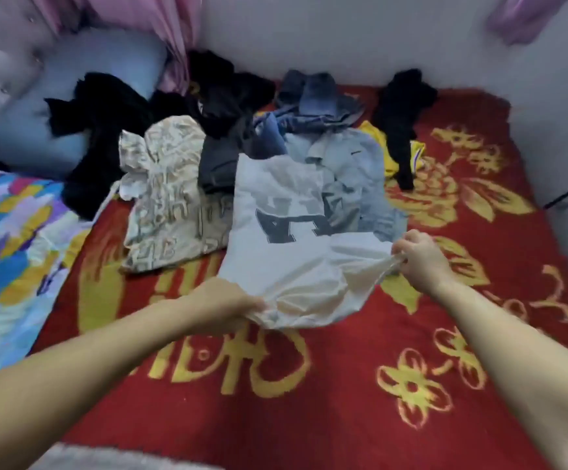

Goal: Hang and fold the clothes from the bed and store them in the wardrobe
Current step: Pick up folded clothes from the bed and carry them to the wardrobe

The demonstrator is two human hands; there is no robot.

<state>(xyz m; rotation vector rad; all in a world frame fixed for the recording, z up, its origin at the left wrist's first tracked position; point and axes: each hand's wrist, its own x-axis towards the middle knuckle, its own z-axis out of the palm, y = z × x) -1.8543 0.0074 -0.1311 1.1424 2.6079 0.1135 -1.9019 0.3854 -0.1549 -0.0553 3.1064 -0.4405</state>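
Both the left hand (231,305) and right hand (418,257) are gripping the white T-shirt (286,239); beyond it, unsorted clothes (228,106) are waiting, so the task is barely begun.

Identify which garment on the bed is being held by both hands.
The white T-shirt with the dark block print: the left hand grips its near edge, the right hand pinches its right corner. The other clothes lie untouched in the pile behind it.

Colours and patterns on the bed

A red blanket (343,385) with yellow flowers is seen throughout. At centre, a white T-shirt (286,239) with dark grey lettering; at 10 o'clock a cream patterned garment (164,198); at 12 blue denim (313,96); at 9 a multicoloured quilt (8,245); black clothes (106,130) at 11.
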